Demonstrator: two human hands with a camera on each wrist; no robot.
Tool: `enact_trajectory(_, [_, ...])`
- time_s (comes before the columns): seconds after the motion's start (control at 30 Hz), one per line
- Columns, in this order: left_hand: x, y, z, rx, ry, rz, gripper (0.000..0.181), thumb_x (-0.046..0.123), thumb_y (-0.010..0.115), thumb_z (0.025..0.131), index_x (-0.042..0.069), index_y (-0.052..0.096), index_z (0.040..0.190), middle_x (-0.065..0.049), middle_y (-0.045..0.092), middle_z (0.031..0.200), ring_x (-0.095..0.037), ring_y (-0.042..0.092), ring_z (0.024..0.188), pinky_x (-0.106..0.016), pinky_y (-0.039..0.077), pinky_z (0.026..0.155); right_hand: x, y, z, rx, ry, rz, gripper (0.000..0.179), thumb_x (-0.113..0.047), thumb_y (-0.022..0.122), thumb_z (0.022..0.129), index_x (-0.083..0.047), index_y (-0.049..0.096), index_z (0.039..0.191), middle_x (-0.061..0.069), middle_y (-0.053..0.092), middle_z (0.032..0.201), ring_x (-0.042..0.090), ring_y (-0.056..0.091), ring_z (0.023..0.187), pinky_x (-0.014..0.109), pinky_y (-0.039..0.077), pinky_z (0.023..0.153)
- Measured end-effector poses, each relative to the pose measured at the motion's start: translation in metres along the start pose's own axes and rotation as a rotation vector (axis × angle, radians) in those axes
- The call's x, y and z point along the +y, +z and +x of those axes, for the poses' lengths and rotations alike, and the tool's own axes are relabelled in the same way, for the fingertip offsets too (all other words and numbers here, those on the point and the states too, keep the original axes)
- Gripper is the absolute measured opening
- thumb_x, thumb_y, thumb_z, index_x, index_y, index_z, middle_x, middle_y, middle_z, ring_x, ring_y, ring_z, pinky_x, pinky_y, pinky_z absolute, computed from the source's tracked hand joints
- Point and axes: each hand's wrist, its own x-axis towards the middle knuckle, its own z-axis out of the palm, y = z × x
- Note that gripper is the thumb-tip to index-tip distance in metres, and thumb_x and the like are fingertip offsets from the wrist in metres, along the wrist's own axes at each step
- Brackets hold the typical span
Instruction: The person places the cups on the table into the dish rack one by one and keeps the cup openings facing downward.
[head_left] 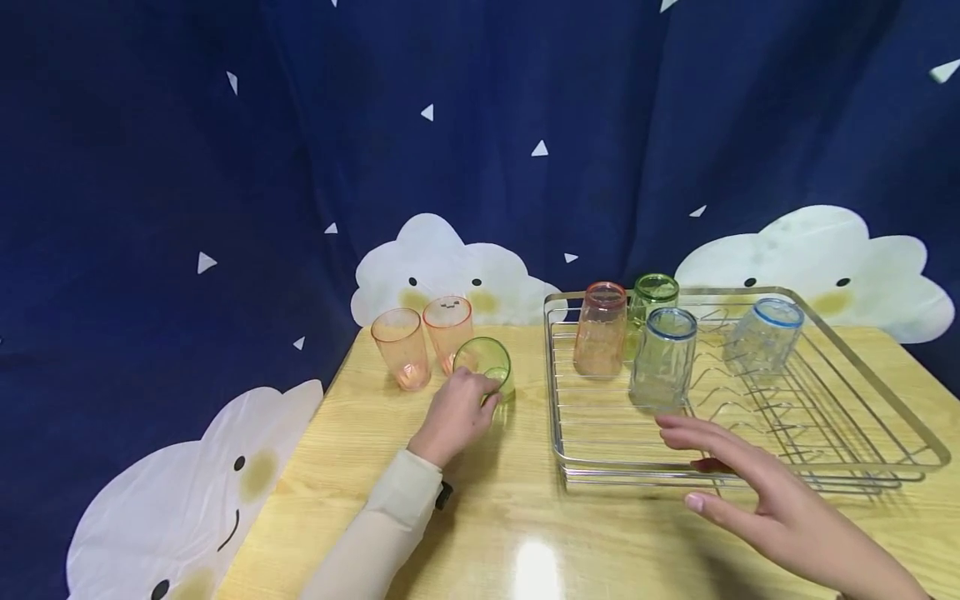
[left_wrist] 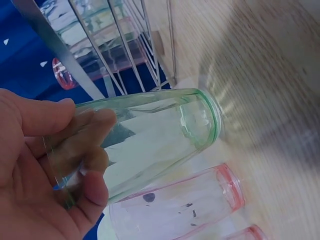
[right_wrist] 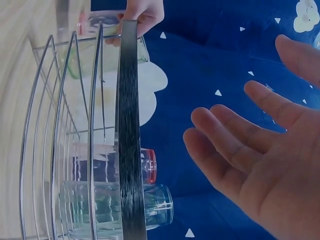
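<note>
My left hand [head_left: 459, 412] grips a green glass [head_left: 491, 360] near its rim, fingers and thumb around the upper part. In the left wrist view the base of the green glass [left_wrist: 200, 117] is right at the table surface. Two pink glasses, one nearer [head_left: 401, 350] and one behind [head_left: 448, 333], stand upright just left of it. My right hand [head_left: 757, 492] hovers over the front edge of the wire rack [head_left: 558, 400], fingers extended, holding nothing. Closest to it in the rack is an upside-down blue glass [head_left: 663, 358].
Also in the rack are an upside-down pink glass [head_left: 600, 333], a green glass [head_left: 656, 289] behind, and a tilted blue glass [head_left: 765, 337] to the right. A dark blue curtain [head_left: 480, 125] with white clouds hangs behind the wooden table [head_left: 480, 533].
</note>
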Motion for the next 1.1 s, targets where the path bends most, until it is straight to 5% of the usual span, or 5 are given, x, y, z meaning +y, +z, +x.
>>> enact_trajectory(0.2, [0.004,-0.01,0.004,0.026,0.04,0.003,0.018,0.016,0.067,0.093,0.009,0.077,0.106,-0.004,0.077,0.101,-0.024,0.063,0.09,-0.036,0.056,0.074,-0.005,-0.007,0.006,-0.015,-0.011,-0.014,0.072,0.006,0.076,0.078,-0.015,0.051,0.142,-0.003,0.047,0.151,-0.009,0.046,0.13,0.007,0.047,0.092])
enact_trajectory(0.6, [0.002,-0.011,-0.005,0.025,0.038,0.027,0.02,0.014,0.064,0.094,0.015,0.065,0.074,0.002,0.067,0.074,-0.02,0.057,0.079,-0.029,0.045,0.064,-0.01,-0.012,0.007,-0.016,-0.017,-0.068,0.073,0.002,0.078,0.077,-0.018,0.051,0.142,-0.002,0.049,0.149,-0.01,0.046,0.129,0.005,0.044,0.093])
enact_trajectory(0.9, [0.003,-0.004,-0.015,0.002,0.044,0.016,0.007,0.011,0.069,0.09,0.014,0.073,0.085,0.003,0.072,0.082,-0.017,0.055,0.078,-0.025,0.043,0.06,-0.013,-0.011,0.001,-0.031,0.01,-0.08,0.073,0.0,0.078,0.079,-0.022,0.05,0.142,-0.004,0.049,0.148,-0.009,0.051,0.123,0.007,0.047,0.089])
enact_trajectory(1.1, [0.006,-0.006,-0.014,0.056,0.059,0.043,0.009,0.01,0.068,0.091,0.015,0.071,0.083,0.003,0.07,0.081,-0.017,0.053,0.075,-0.024,0.041,0.056,-0.014,-0.012,0.0,-0.027,0.014,-0.099,0.073,-0.001,0.079,0.079,-0.024,0.05,0.142,-0.004,0.05,0.148,-0.01,0.048,0.126,0.006,0.047,0.09])
